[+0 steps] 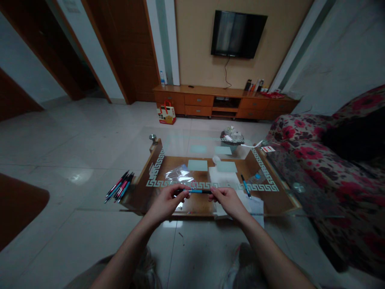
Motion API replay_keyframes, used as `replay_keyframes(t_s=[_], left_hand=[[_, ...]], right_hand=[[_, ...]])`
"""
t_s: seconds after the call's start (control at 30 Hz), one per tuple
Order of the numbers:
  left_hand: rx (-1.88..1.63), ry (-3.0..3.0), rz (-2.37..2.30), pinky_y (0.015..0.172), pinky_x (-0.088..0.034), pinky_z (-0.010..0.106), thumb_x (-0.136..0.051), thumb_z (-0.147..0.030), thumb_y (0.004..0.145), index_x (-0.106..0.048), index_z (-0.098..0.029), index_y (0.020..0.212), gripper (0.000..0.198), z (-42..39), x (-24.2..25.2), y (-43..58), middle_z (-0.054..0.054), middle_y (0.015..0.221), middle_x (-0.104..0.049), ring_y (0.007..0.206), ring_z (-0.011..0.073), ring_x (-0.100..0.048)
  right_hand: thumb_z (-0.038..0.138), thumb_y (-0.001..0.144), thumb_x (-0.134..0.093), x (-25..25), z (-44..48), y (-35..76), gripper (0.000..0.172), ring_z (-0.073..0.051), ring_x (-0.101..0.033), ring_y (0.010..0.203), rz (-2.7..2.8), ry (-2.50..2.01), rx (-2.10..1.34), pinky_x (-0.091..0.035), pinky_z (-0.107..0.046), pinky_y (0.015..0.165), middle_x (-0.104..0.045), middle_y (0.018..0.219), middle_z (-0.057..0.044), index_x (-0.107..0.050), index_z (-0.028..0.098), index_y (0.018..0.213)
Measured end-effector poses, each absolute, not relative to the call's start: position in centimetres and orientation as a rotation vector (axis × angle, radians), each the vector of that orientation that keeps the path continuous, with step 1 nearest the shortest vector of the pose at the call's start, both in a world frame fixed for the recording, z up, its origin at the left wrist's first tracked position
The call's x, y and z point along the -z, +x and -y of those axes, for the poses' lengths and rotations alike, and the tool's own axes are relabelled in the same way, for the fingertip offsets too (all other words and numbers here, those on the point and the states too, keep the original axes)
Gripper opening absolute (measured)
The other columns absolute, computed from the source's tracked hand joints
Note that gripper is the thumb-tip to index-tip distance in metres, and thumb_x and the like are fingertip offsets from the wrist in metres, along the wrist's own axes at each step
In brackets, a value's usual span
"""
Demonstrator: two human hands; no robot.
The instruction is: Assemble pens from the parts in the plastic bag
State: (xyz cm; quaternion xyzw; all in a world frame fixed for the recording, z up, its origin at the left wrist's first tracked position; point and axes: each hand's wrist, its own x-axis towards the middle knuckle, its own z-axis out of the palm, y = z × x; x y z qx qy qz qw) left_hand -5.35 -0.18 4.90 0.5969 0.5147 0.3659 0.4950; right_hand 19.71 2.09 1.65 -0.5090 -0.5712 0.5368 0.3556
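A blue and black pen (197,191) lies level between my two hands, above the near part of the glass table (177,140). Its left end is pinched in the fingers of my left hand (171,198). My right hand (225,198) grips the black end between thumb and fingers. Another blue and black pen (246,186) rests on the table to the right of my right hand. On the left side of the glass lies a pile of pens (119,187) in blue, pink and black.
Clear plastic wrapping (179,175) lies beyond my left hand. White paper (255,206) is near the right front edge. A cluttered dark tray (232,137) stands at the table's far side. A flowered sofa (309,136) borders the right; a paper bag (166,114) stands by the cabinet (198,99).
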Motion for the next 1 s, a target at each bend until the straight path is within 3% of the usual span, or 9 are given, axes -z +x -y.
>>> replay_keyframes(t_s=[0.77,1.0], left_hand=[[-0.851,1.327,-1.249,0.058,-0.040,0.024,-0.064,-0.047,0.083,-0.069,-0.015,0.102,0.038,0.3,-5.4,-5.2,0.006,0.080,-0.070,0.067,0.0150,-0.057],[-0.825,1.292,-1.246,0.056,-0.036,0.024,-0.060,-0.054,0.084,-0.069,-0.014,0.087,0.041,0.2,-5.0,-5.3,0.006,0.075,-0.070,0.063,0.0146,-0.056]], right_hand=[[0.053,0.088,-0.056,-3.4,-1.9,19.7,0.044,-0.020,-0.065,0.073,1.542,-1.335,-1.300,-0.047,-0.029,0.070,-0.075,0.077,-0.007,-0.077,0.016,0.077],[0.050,0.089,-0.056,-3.4,-2.0,19.8,0.041,-0.016,-0.058,0.065,1.547,-1.362,-1.274,-0.043,-0.027,0.063,-0.071,0.071,-0.005,-0.078,0.016,0.081]])
